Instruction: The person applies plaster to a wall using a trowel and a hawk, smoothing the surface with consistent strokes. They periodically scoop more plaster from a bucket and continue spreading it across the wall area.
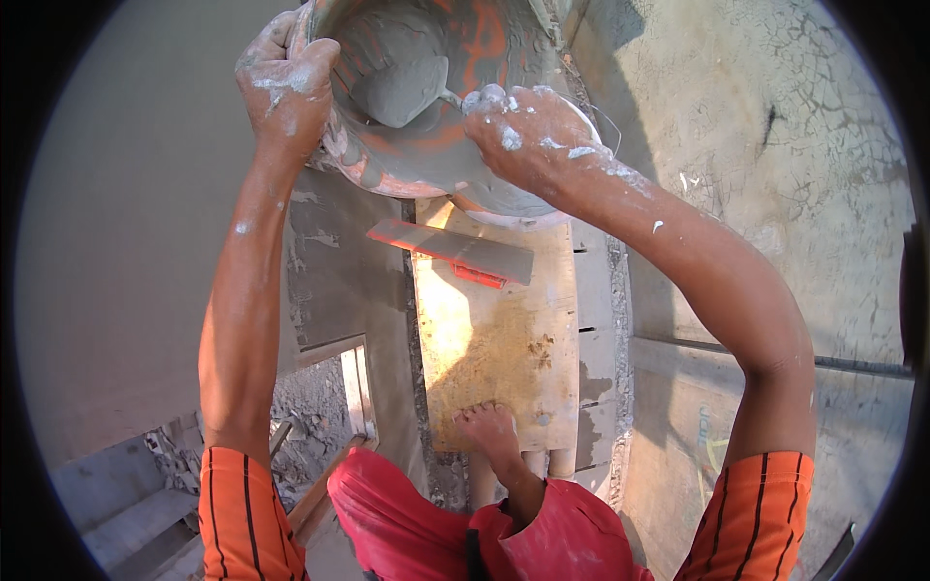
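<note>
At the top of the view is an orange basin coated inside with wet grey mortar. My left hand is closed on its left rim. My right hand is closed around a pointed trowel, its handle hidden in my fist. The trowel's blade lies in the basin, covered in mortar. White-grey smears mark both hands. Below the basin, a flat plastering trowel with a red handle rests on a wooden board, touched by neither hand.
My bare foot stands on the board's near end. A smooth grey wall rises at the left, with a framed opening low beside it. Rubble shows through there. A large stained, cracked panel fills the right side.
</note>
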